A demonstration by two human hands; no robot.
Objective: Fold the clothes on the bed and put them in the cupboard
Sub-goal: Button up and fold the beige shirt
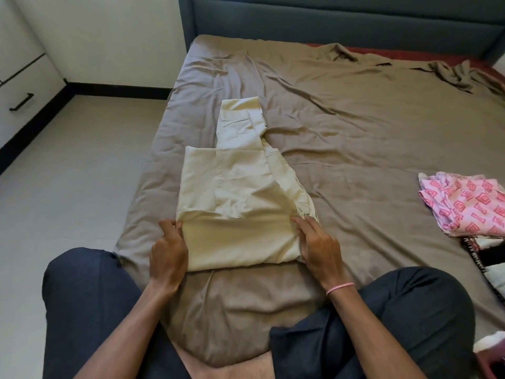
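Note:
Cream trousers (240, 187) lie partly folded on the brown bed sheet (355, 127), waist end pointing toward the headboard. The near end is folded into a thick band. My left hand (169, 247) grips the left edge of that band, fingers curled round the fabric. My right hand (318, 242) holds the right edge, with its fingers lying along the cloth and the thumb tucked against it. A pink patterned garment (464, 203) lies crumpled at the right side of the bed.
More dark and white clothes (489, 255) sit at the right edge below the pink one. A white cupboard with black handles (21, 102) stands at the far left across the tiled floor (82, 173). The grey headboard (341, 20) is at the far end. My knees in dark trousers flank the fold.

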